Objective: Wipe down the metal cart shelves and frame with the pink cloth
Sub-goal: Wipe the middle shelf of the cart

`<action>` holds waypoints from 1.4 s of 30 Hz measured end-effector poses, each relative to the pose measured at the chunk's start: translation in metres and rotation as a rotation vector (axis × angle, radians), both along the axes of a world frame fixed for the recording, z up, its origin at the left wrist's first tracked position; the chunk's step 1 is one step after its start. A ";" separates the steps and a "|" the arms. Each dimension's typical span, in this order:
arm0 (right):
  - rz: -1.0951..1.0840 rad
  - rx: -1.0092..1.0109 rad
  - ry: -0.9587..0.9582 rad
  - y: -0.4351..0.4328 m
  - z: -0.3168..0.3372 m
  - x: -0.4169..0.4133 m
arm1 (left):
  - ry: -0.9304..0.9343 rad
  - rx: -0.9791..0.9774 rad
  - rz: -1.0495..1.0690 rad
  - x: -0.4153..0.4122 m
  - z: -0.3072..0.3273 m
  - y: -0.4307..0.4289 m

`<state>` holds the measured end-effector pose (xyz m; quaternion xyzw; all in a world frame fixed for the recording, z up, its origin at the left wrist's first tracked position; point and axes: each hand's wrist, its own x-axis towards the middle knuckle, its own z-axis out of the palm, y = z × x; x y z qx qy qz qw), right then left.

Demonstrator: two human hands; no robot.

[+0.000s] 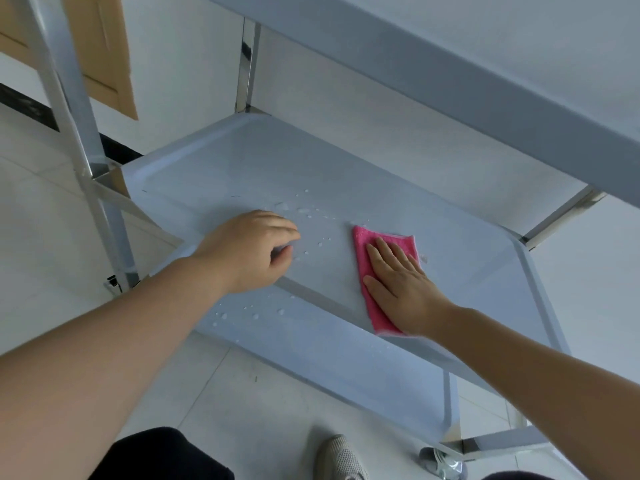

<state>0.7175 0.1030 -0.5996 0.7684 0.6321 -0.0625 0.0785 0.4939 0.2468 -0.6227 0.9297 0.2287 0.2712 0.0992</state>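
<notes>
Right hand lies flat, fingers straight, pressing the pink cloth onto the cart's lower shelf mid-surface, left hand rests nearby on the same shelf, fingers curled under (nothing visible in them), water droplets between them.

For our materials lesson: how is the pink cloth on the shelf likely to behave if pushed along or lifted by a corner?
Probably floppy: the cloth lies flat under the right hand, so a lifted corner would droop. Pushed, it likely slides easily, since the shelf is smooth and wet with drops.
</notes>
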 end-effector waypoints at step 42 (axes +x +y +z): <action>0.340 -0.031 -0.183 0.130 -0.008 0.038 | -0.015 0.099 -0.050 0.002 -0.011 0.001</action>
